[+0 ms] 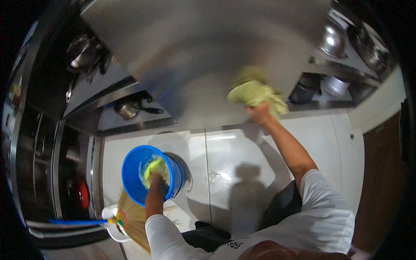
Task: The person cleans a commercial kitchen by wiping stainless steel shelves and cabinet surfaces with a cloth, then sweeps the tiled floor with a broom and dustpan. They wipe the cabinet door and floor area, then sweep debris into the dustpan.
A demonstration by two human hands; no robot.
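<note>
My right hand (261, 113) is closed on a pale yellow-green cloth (256, 92), slightly blurred, which lies against a large brushed-steel panel (199, 60). Its arm reaches out straight toward the far right. On the left, my left hand (157, 178) dips into a blue bucket (133, 170) with a wire handle. Foamy liquid shows inside the bucket. A bright yellow-green cloth (153, 165) is at the left hand's fingers, which are partly hidden by it and the liquid.
Steel shelves flank the panel, with pans (128, 108) at left and a shiny metal bowl (333, 40) at right. A straw broom (134, 219) with a blue handle and a white dustpan (113, 230) lie beside the bucket. The white tiled floor (223, 175) has a shiny wet-looking patch.
</note>
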